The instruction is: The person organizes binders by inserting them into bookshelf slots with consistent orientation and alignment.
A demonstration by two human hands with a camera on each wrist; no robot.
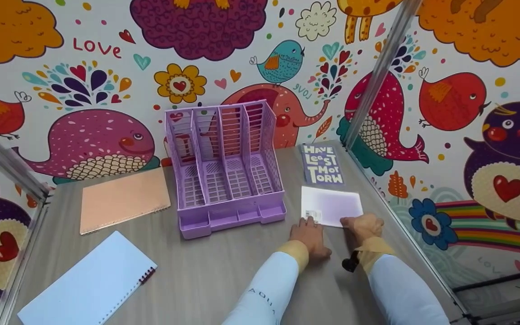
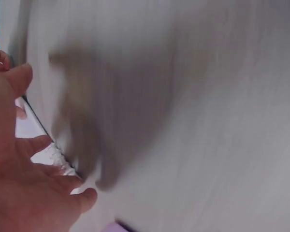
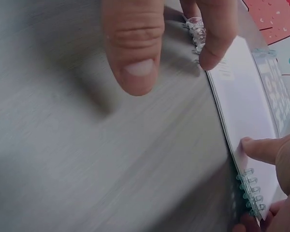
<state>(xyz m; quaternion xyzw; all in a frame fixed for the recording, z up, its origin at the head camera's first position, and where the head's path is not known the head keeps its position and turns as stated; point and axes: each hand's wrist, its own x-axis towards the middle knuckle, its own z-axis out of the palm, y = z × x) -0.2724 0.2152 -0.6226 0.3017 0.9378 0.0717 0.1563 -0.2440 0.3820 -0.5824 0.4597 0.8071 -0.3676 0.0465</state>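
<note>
The white spiral notebook (image 1: 334, 203) lies toward the right of the bench (image 1: 188, 284), its ringed edge facing the person. It should be light, bendy across the cover and firmer along the spine, with a smooth face that may slide a little; the clear plastic rings (image 3: 249, 187) look like the part most easily bent, so a corner or a plain edge seems the safer hold. The right hand (image 1: 364, 225) has its fingers pinching the near right corner, one on the cover and others below the edge, while the left hand (image 1: 308, 237) has relaxed, spread fingers touching the ringed edge by the printed label (image 3: 226, 72) — not gripping. Just beyond lies a lettered notebook (image 1: 323, 164); to the left stands a purple slatted file rack (image 1: 233, 219) with four bays, then a peach spiral notebook (image 1: 124, 198) and a pale blue one (image 1: 88, 280). The bench is grey, wood-grained and seemingly smooth — boxed in by cartoon-printed walls (image 1: 224, 31) with metal posts (image 1: 377, 76) at the corners.
</note>
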